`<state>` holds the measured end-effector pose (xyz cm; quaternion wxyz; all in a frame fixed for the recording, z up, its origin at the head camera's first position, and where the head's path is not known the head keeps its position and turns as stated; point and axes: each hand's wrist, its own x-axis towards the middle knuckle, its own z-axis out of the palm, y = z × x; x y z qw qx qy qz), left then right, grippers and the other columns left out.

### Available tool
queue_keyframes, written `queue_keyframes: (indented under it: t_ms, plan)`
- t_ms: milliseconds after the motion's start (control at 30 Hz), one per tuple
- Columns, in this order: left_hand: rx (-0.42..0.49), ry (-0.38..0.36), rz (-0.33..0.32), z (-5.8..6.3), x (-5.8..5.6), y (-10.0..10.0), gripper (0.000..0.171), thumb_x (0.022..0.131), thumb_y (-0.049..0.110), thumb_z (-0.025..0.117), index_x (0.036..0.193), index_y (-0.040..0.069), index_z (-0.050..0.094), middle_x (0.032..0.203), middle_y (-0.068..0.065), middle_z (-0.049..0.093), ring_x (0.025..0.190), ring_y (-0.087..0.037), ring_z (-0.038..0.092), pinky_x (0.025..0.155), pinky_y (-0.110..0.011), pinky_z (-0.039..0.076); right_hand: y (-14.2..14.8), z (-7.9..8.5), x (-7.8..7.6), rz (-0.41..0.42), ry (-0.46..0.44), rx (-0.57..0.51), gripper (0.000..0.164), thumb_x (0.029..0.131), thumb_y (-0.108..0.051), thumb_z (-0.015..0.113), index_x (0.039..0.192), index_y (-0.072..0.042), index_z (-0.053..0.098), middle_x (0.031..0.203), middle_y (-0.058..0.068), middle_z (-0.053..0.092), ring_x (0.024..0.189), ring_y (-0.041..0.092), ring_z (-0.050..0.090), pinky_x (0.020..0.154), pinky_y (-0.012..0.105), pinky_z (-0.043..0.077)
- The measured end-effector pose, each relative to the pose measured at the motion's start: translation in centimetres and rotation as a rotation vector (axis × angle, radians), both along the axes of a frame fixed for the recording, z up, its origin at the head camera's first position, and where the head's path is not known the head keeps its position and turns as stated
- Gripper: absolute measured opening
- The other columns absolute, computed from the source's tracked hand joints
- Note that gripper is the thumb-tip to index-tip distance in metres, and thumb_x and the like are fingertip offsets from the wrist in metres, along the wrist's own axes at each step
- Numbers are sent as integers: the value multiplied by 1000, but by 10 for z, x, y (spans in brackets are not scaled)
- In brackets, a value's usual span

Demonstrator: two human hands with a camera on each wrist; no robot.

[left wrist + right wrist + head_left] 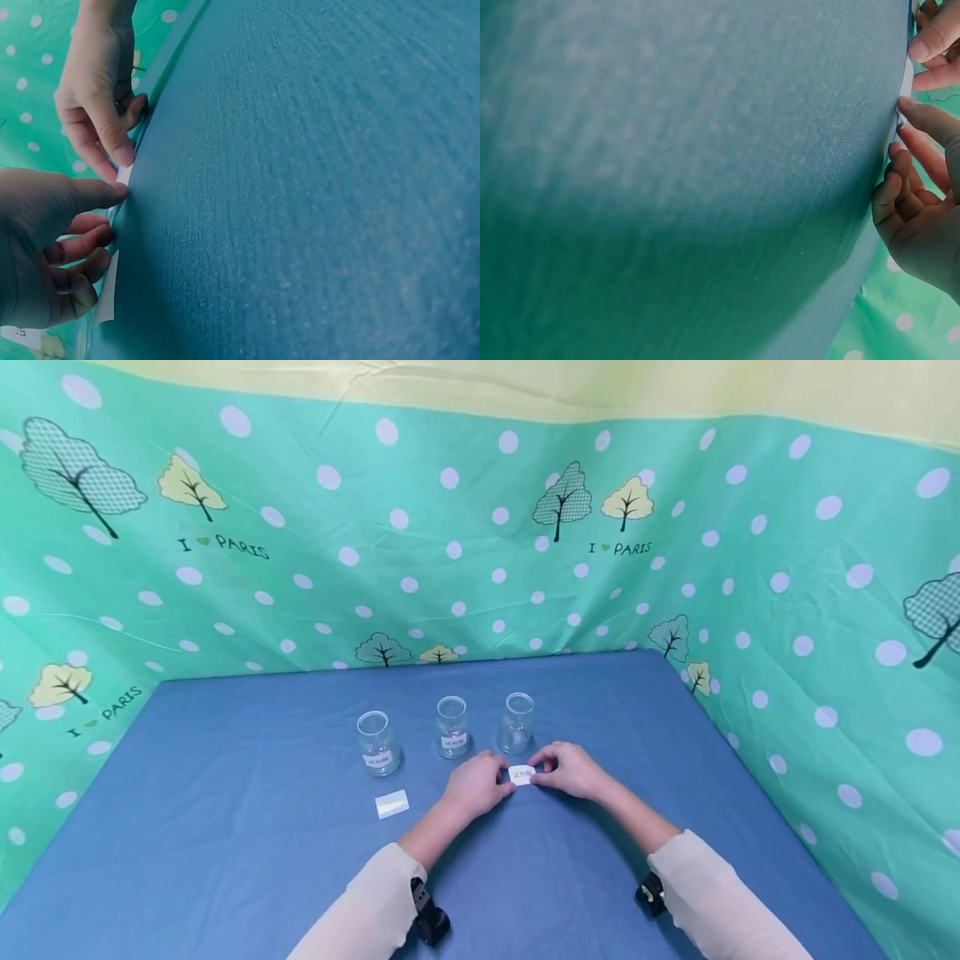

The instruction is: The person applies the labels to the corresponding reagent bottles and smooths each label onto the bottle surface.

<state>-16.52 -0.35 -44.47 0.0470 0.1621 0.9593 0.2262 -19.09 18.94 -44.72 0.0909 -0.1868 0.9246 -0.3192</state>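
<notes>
Label (522, 775), small, white and crossed by a line of dark writing, sits between two hands over the tabletop (247, 852), nearer the right edge than the left; whether it rests on the surface I can't tell from here. The left hand (477, 783) pinches one end, thumb and fingers almost closed, and the right hand (573, 770) pinches the opposite end just as narrowly. Just beyond, toward the far edge, stands an upright clear glass jar (517, 724); a middle jar (452, 722) and a left jar (377, 745), both bearing white labels, line up toward the left edge, with a pale slip (392, 804) lying before the last.
</notes>
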Motion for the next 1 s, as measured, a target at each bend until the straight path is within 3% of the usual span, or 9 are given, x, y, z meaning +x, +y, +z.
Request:
queue_keyframes:
  t_ms: [433, 667, 800, 1000]
  plan:
    - [207, -13, 71, -7, -5, 1, 17, 85, 28, 66, 96, 15, 65, 82, 2, 59, 71, -11, 55, 62, -27, 44, 1, -2, -1, -16, -40, -61, 19, 77, -16, 75, 93, -10, 66, 68, -1, 54, 59, 9, 47, 56, 21, 40]
    - [362, -39, 93, -9, -5, 2, 9, 86, 20, 65, 90, 12, 65, 80, 1, 61, 72, -11, 54, 66, -26, 44, 2, -3, -1, -9, -50, -87, 20, 77, -15, 75, 94, -8, 65, 70, 0, 56, 59, 9, 48, 55, 21, 41]
    - [405, -27, 97, -11, -6, 3, 7, 85, 18, 65, 86, 11, 64, 77, 0, 63, 71, -11, 55, 66, -25, 44, 2, -1, 1, -9, -53, -107, 21, 77, -14, 75, 94, -8, 64, 71, 1, 57, 58, 9, 49, 54, 20, 41]
    - [448, -72, 114, -10, -8, 5, 7, 84, 17, 63, 84, 10, 65, 77, -1, 65, 69, -9, 55, 64, -23, 45, 3, 2, 5, -29, -69, -136, 23, 76, -13, 76, 95, -9, 64, 75, 4, 59, 57, 12, 49, 53, 22, 43]
